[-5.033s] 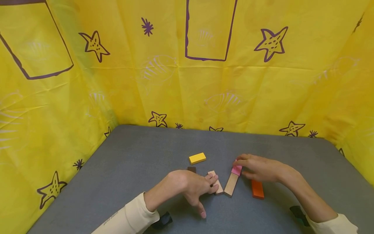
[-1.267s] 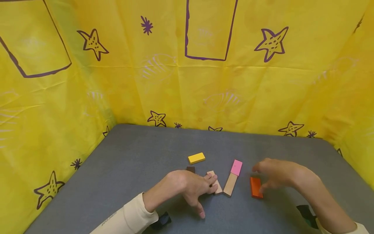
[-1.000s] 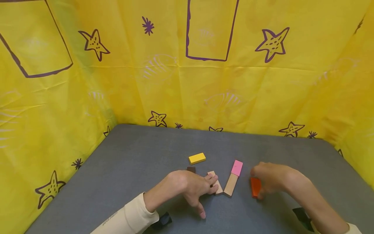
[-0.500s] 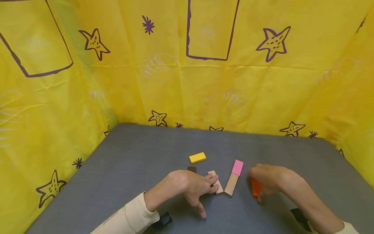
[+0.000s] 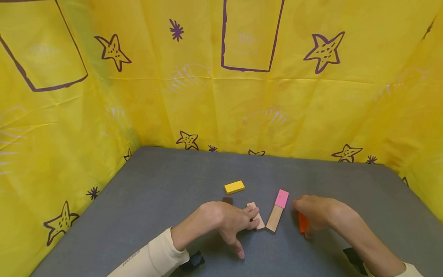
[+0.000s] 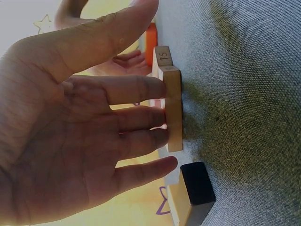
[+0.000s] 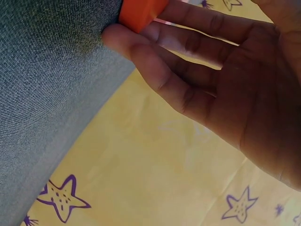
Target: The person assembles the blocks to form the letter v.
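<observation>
My left hand (image 5: 230,223) rests its straight fingertips on a pale wooden block (image 5: 260,222). In the left wrist view its fingers lie against the side of that block (image 6: 174,113), with the thumb held apart. Beside it stands a second wooden block (image 5: 274,219), their near ends meeting in a V. A pink block (image 5: 282,199) continues from its far end. My right hand (image 5: 316,211) bends over an orange block (image 5: 303,223), gripping it and partly covering it. The right wrist view shows fingertips against the orange block (image 7: 138,13).
A yellow block (image 5: 234,187) lies behind the wooden ones. A dark brown block (image 5: 227,200) is partly hidden behind my left hand. The grey table (image 5: 173,173) is bordered by yellow cloth (image 5: 155,107) at the back and sides.
My right hand has left the pink block, moved right, and come down on the orange block, taking hold of it. My left hand has stayed in place.
</observation>
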A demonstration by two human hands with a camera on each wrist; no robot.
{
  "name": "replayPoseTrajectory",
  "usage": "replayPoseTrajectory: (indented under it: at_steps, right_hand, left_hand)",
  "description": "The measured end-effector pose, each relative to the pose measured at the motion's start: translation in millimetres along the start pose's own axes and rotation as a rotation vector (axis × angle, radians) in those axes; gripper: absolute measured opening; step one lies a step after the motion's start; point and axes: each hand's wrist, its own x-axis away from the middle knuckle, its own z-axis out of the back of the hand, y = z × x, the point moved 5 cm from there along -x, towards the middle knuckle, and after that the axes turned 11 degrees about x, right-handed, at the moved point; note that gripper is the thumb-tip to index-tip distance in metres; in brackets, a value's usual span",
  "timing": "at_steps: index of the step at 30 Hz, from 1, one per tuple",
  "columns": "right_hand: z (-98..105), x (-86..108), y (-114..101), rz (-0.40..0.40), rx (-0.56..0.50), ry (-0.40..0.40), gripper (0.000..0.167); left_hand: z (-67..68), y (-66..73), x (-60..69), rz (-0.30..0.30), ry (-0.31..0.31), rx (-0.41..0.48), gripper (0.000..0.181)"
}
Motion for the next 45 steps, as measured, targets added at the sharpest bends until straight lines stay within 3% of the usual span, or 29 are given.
replayPoseTrajectory:
  at_steps: [8, 18, 23, 26, 32, 40, 45]
  right_hand:
    - [3, -1.8, 1, 0.015, -0.003, 0.003, 0.044]
    - [13, 7.5, 18, 0.121, 0.042, 0.165, 0.036]
    - [23, 6.2, 22, 0.151, 0.056, 0.186, 0.034]
    - [30, 3.8, 24, 0.140, 0.048, 0.174, 0.036]
    - [46, 1.2, 29, 0.135, 0.014, 0.195, 0.053]
    - [59, -2.7, 33, 0.206, -0.004, 0.269, 0.026]
    - [64, -8.2, 35, 0.233, 0.010, 0.304, 0.020]
  left_hand:
    - [-0.3, -2.1, 1.4, -0.004, -0.011, 0.026, 0.099]
    - [0.0, 2.3, -0.3, -0.022, 0.009, -0.030, 0.097]
    - [-0.4, 1.1, -1.5, -0.019, -0.005, -0.019, 0.098]
    - [-0.9, 0.5, -1.2, -0.015, -0.012, -0.015, 0.098]
    - [0.0, 0.3, -0.4, -0.017, -0.006, -0.026, 0.098]
    - [0.6, 1.8, -0.6, -0.017, 0.005, -0.053, 0.098]
    - [0.0, 1.4, -0.4, -0.010, 0.006, -0.049, 0.098]
